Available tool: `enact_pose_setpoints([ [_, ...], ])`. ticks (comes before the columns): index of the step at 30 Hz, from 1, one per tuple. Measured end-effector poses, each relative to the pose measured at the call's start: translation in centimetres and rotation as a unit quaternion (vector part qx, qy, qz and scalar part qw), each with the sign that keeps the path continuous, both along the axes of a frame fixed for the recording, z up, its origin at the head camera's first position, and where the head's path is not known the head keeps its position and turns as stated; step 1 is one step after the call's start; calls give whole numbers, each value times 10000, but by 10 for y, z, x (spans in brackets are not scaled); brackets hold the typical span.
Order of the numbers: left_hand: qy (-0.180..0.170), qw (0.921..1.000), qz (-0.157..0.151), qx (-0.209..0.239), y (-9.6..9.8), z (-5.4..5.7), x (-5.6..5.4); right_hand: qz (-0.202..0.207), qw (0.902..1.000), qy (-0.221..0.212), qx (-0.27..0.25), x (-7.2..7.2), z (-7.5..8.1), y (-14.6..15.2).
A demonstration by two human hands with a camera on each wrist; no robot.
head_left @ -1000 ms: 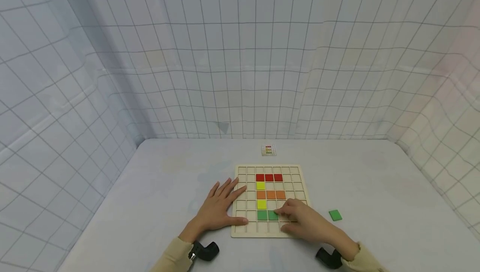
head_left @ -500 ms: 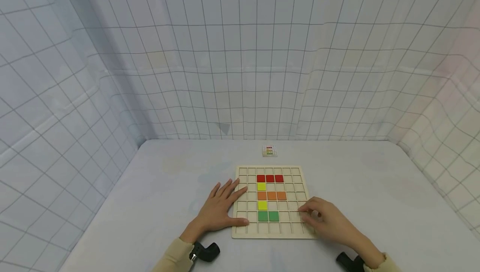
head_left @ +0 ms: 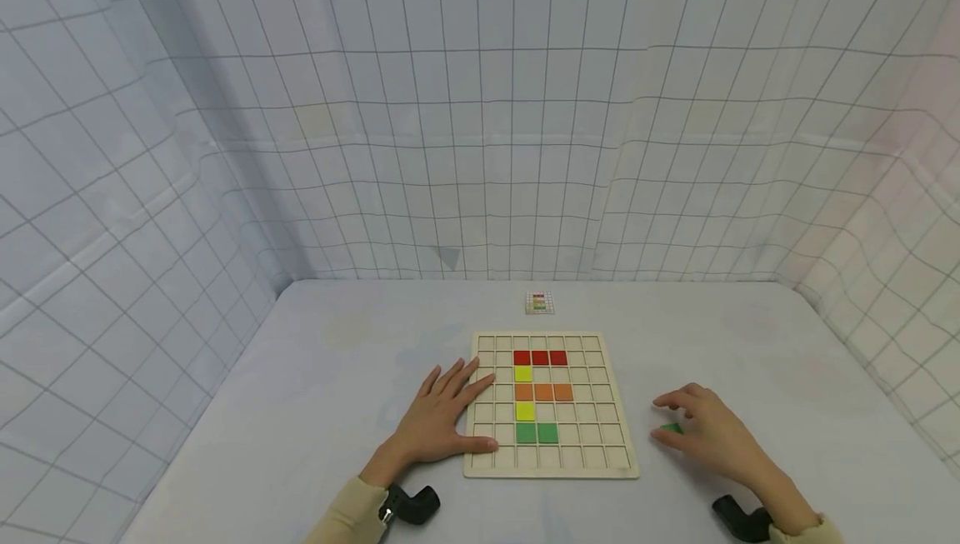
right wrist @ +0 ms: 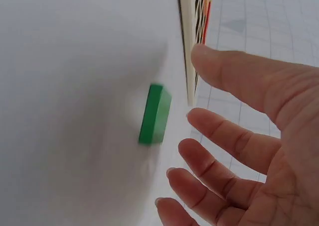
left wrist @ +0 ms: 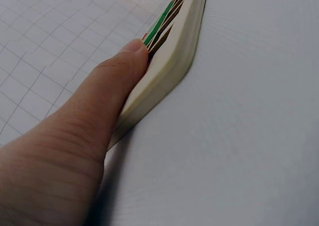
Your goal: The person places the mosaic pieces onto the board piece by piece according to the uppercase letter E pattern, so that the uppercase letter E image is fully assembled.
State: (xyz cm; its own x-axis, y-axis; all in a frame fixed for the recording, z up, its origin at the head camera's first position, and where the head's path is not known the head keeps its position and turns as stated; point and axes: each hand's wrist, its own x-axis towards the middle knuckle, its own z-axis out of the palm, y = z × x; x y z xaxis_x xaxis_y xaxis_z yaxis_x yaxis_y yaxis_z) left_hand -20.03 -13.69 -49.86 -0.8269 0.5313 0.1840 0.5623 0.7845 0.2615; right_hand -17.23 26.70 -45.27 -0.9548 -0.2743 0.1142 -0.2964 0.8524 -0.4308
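Observation:
My left hand (head_left: pixel 435 423) lies spread along the left edge of a pale gridded board (head_left: pixel 551 461), its thumb and fingertips on the rim and outer cells. Square tiles sit in the grid: a row of red tiles (head_left: pixel 540 357), two yellow tiles (head_left: pixel 525 411), a row of orange tiles (head_left: pixel 543 392) and two green tiles (head_left: pixel 547 433). Right of the board, my right hand (head_left: pixel 712 436) hovers over a loose green tile (right wrist: pixel 155 115), thumb and fingers apart. In the right wrist view a gap shows between the fingertips and that tile, which the hand partly covers in the head view.
A small card (head_left: pixel 539 303) printed with a coloured grid lies behind the board. The white table (head_left: pixel 360 344) is bounded by a grid-patterned curtain (head_left: pixel 480 152) at the back and sides. Black wrist devices (head_left: pixel 416 504) sit under both forearms.
My right hand has lifted off the second green tile in the grid and moved right, off the board, to above the loose green tile. The left hand stays in place.

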Motion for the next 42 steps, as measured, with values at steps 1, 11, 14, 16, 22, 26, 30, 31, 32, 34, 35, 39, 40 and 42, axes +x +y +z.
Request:
enact_pose_setpoints([
  [1, -7, 10000, 1, -10, 0, 0, 0, -5, 10000, -46, 22, 0, 0, 3],
  [11, 51, 10000, -14, 2, 0, -2, -1, -86, 9956, -907, -235, 1, -1, 13],
  [14, 105, 9999, -27, 31, 0, -3, -1, -37, 9932, -1066, -465, -1, -2, 12],
  [16, 103, 9999, -34, 38, 0, -3, -1, 29, 9918, -1131, -593, -2, -2, 11],
  [22, 40, 10000, 0, -7, 0, -1, -1, 267, 9917, -1053, -694, -4, -1, 9],
  [26, -7, 10000, 15, -27, 0, 1, 0, 400, 9893, -1142, -811, -6, 0, 7],
  [30, -1, 10000, 2, -37, 1, 0, 0, 534, 9870, -1195, -934, -7, -1, 5],
  [31, -4, 10000, 2, -34, 1, 0, 0, 559, 9868, -1185, -954, -7, -1, 5],
  [32, -8, 10000, 4, -36, 1, 0, 0, 558, 9867, -1182, -965, -7, -2, 4],
  [34, -17, 10000, 9, -29, 1, 1, 0, 568, 9871, -1143, -966, -7, -2, 4],
  [35, -19, 10000, 15, -36, 1, 1, 0, 554, 9874, -1118, -969, -7, -3, 3],
  [39, 9, 10000, 19, -33, 1, 1, 0, 518, 9895, -951, -958, -7, -4, 2],
  [40, 17, 10000, 15, -31, 1, 1, 0, 514, 9900, -894, -964, -7, -5, 1],
  [42, 28, 10000, 12, -39, 1, 0, 0, 515, 9909, -776, -968, -7, -6, 0],
])
